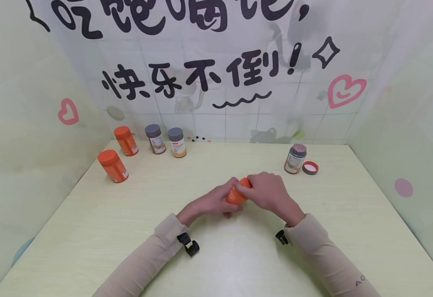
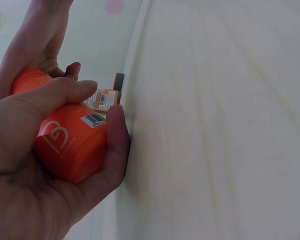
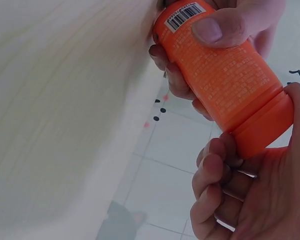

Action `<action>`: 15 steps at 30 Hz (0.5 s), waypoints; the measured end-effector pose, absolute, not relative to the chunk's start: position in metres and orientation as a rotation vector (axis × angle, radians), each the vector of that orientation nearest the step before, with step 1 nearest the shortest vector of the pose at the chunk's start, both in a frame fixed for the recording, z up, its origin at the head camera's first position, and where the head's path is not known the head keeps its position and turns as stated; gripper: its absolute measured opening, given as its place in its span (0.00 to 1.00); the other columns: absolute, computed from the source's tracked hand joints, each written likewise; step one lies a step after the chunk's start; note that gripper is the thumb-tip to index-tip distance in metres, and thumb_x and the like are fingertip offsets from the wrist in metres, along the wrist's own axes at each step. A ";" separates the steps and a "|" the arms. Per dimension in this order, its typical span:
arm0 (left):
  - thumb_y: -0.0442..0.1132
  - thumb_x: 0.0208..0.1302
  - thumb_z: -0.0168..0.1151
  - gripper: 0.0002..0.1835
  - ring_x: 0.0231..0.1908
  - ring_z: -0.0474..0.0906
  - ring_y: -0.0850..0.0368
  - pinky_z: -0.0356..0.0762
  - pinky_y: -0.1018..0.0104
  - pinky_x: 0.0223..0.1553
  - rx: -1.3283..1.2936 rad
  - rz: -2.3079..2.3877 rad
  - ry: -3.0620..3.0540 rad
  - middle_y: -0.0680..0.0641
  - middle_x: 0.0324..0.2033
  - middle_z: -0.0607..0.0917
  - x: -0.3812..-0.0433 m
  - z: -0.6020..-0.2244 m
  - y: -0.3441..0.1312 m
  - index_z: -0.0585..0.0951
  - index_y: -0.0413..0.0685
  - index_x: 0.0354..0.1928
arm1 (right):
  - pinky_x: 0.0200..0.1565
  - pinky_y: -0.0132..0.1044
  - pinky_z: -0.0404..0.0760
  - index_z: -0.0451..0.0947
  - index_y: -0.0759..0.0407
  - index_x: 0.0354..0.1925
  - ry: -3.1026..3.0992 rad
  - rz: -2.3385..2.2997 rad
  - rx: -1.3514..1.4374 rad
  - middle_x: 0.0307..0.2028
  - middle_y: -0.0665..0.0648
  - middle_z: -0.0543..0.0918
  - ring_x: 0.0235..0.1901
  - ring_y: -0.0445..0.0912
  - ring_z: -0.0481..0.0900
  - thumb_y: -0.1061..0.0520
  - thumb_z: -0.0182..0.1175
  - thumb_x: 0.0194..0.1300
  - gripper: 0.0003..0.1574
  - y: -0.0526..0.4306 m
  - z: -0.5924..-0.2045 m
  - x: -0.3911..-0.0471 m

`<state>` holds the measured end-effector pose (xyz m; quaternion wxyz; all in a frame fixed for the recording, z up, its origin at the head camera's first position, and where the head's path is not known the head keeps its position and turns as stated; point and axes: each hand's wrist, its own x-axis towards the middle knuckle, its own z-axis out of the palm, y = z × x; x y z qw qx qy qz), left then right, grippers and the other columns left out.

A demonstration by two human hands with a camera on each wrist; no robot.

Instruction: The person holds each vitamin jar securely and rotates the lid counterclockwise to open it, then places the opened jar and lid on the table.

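Observation:
An orange bottle [image 1: 236,196] is held tilted between both hands over the middle of the table. My left hand [image 1: 216,200] grips its body; in the left wrist view the thumb and fingers wrap round the orange side. Small print and a barcode show on the bottle's body [image 3: 222,80] in the right wrist view. At the other end, the fingers and thumb of my right hand [image 1: 268,190] hold the orange lid [image 3: 266,125], which sits on the bottle. A thin line marks where lid and body meet.
Two orange bottles [image 1: 114,168] stand at the back left of the table [image 1: 220,255]. Beside them are two grey-lidded jars [image 1: 178,147]. At the back right, an uncapped jar [image 1: 294,161] stands next to its loose lid [image 1: 310,167]. A printed curtain [image 1: 216,123] hangs behind.

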<state>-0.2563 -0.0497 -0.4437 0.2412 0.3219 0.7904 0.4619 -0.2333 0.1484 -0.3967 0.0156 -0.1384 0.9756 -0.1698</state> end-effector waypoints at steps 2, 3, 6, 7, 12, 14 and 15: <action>0.36 0.69 0.66 0.27 0.33 0.82 0.52 0.87 0.61 0.34 0.878 1.266 2.153 0.46 0.52 0.78 -0.257 -0.444 -0.050 0.64 0.55 0.63 | 0.24 0.35 0.62 0.72 0.51 0.22 3.022 -0.527 -0.451 0.17 0.49 0.68 0.19 0.45 0.67 0.30 0.49 0.72 0.32 0.149 -0.396 -0.234; 0.36 0.69 0.66 0.27 0.33 0.82 0.52 0.87 0.61 0.34 0.880 1.267 2.150 0.46 0.52 0.78 -0.257 -0.444 -0.050 0.64 0.54 0.63 | 0.24 0.35 0.62 0.72 0.51 0.23 3.017 -0.529 -0.453 0.17 0.49 0.68 0.19 0.45 0.68 0.30 0.49 0.72 0.32 0.150 -0.396 -0.234; 0.35 0.69 0.66 0.27 0.33 0.82 0.52 0.87 0.61 0.34 0.879 1.262 2.149 0.46 0.52 0.78 -0.257 -0.443 -0.050 0.64 0.54 0.63 | 0.24 0.35 0.62 0.73 0.50 0.24 3.007 -0.520 -0.454 0.17 0.50 0.69 0.19 0.45 0.68 0.29 0.50 0.71 0.32 0.150 -0.395 -0.234; 0.35 0.69 0.66 0.27 0.32 0.82 0.53 0.87 0.61 0.33 0.878 1.261 2.150 0.46 0.52 0.78 -0.257 -0.443 -0.049 0.64 0.54 0.63 | 0.24 0.34 0.62 0.73 0.50 0.24 3.009 -0.511 -0.456 0.17 0.49 0.69 0.19 0.44 0.68 0.28 0.50 0.71 0.33 0.150 -0.396 -0.235; 0.35 0.69 0.66 0.26 0.35 0.82 0.53 0.87 0.61 0.33 0.869 1.261 2.154 0.46 0.52 0.78 -0.257 -0.443 -0.048 0.64 0.54 0.63 | 0.24 0.34 0.62 0.72 0.50 0.24 3.026 -0.482 -0.481 0.17 0.49 0.68 0.19 0.44 0.67 0.28 0.49 0.72 0.33 0.151 -0.397 -0.235; 0.35 0.69 0.66 0.26 0.36 0.82 0.52 0.87 0.61 0.34 0.867 1.261 2.156 0.46 0.52 0.78 -0.256 -0.443 -0.048 0.65 0.54 0.62 | 0.23 0.34 0.61 0.71 0.50 0.24 3.034 -0.475 -0.487 0.17 0.49 0.67 0.19 0.44 0.67 0.28 0.48 0.72 0.33 0.152 -0.397 -0.235; 0.35 0.69 0.66 0.26 0.38 0.82 0.52 0.88 0.61 0.34 0.867 1.262 2.157 0.46 0.52 0.78 -0.256 -0.442 -0.048 0.65 0.54 0.62 | 0.23 0.34 0.61 0.71 0.50 0.24 3.038 -0.473 -0.489 0.17 0.49 0.67 0.18 0.44 0.67 0.29 0.48 0.73 0.33 0.152 -0.397 -0.235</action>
